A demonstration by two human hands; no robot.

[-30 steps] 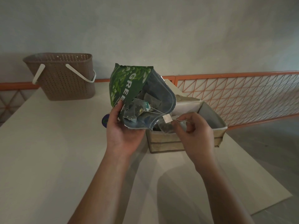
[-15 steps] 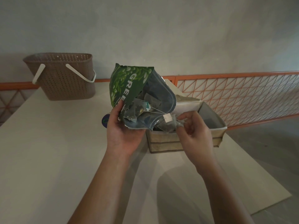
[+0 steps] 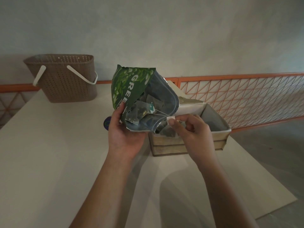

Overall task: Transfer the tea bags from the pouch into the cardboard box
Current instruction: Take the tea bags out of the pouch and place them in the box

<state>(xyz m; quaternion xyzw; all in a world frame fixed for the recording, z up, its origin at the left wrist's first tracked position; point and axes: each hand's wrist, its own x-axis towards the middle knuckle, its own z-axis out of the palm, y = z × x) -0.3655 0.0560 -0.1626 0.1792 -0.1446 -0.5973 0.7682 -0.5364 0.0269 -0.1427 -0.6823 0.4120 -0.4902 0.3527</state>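
At frame centre, right hand (image 3: 192, 130) pinches a tea bag tag (image 3: 171, 119), now nearer the pouch (image 3: 131, 89) gripped by left hand (image 3: 125, 130).

The left hand (image 3: 125, 134) grips a green pouch (image 3: 131, 86) by its lower edge, holding it tilted with its open mouth turned toward the camera and the silvery lining showing. Several tea bags (image 3: 139, 112) sit jumbled inside the mouth. The right hand (image 3: 194, 134) pinches a small white paper tag (image 3: 171, 119) between thumb and fingers, just at the pouch's rim, with thin strings running from it back to the tea bags. Directly beneath that hand stands an open cardboard box (image 3: 220, 142) on the pale surface (image 3: 49, 153), with more tea bags lying in its near corner. A brown perforated basket (image 3: 65, 83) with white handles stands well apart at the far left. An orange wire railing (image 3: 246, 96) runs behind.
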